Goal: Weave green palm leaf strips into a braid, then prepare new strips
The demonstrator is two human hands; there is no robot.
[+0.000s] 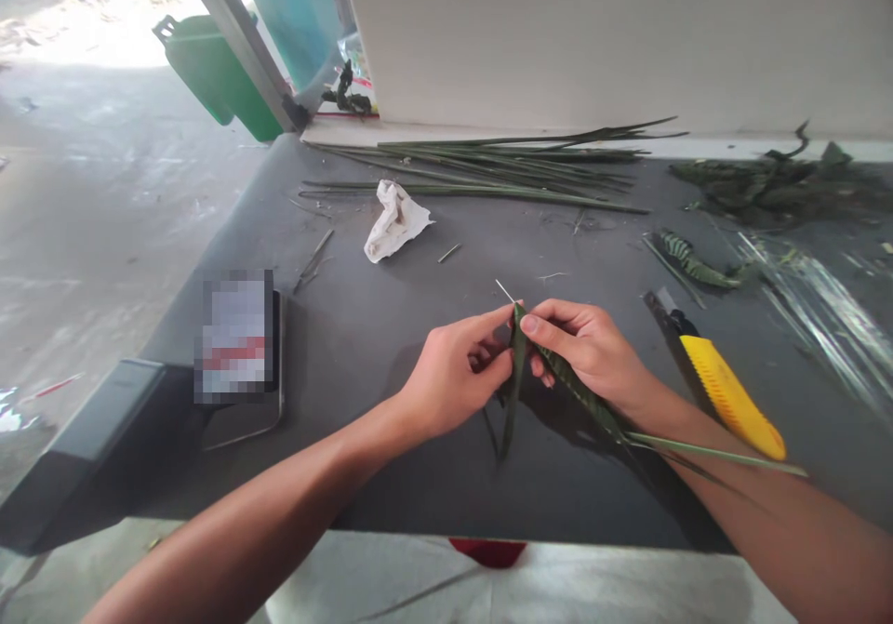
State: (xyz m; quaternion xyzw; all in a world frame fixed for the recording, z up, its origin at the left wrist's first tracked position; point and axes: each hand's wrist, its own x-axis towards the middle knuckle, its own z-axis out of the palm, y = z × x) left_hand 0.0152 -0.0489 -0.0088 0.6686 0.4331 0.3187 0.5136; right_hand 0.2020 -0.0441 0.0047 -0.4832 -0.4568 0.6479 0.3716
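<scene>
Over the front of the dark grey table, both hands meet at a folded green leaf strip [514, 399], which hangs downward between them. My left hand [457, 364] is closed, its thumb and forefinger pinching the strip from the left. Opposite it, my right hand [586, 345] presses its thumb on the strip's top end. A pleated green leaf piece [580, 393] runs from under the right fingers along the right forearm, with a long thin stem [712, 450] trailing off it. A thin pale pin or stick [504, 290] pokes up above the fingertips. The right fingers partly hide the leaf.
A yellow utility knife [729, 391] lies right of my right forearm. Long green stems [488, 168] and crumpled white tissue [394, 222] lie behind the hands. Dark leaves [774, 187], a curled pleated leaf [694, 259] and clear plastic [823, 312] sit right. A phone [241, 424] rests left.
</scene>
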